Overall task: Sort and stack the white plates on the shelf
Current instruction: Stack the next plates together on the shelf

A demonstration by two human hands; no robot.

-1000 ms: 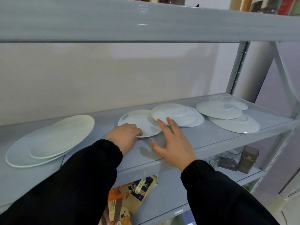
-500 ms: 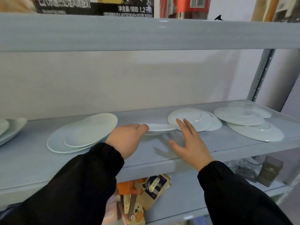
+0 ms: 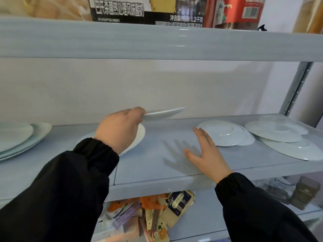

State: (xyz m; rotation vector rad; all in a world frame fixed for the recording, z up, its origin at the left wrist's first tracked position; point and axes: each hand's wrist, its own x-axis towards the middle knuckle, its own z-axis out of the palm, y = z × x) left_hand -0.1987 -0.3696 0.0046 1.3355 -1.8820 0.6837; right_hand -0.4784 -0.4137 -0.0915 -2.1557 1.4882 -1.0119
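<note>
My left hand grips the rim of a small white plate and holds it in the air above the grey shelf, edge-on to me. Under that hand lies a stack of white plates, mostly hidden by it. My right hand hovers open over the bare shelf, fingers spread, just left of two overlapping upside-down plates. Further right lie several larger plates, overlapping. Another stack of plates sits at the far left.
The upper shelf board hangs low over the plates and carries printed boxes. A perforated metal upright stands at the right. Snack packets and small boxes fill the shelf below.
My left hand has lifted the small plate off the shelf and carried it up and left. The view has shifted left and upward, and my right hand stays open near the upside-down plates.
</note>
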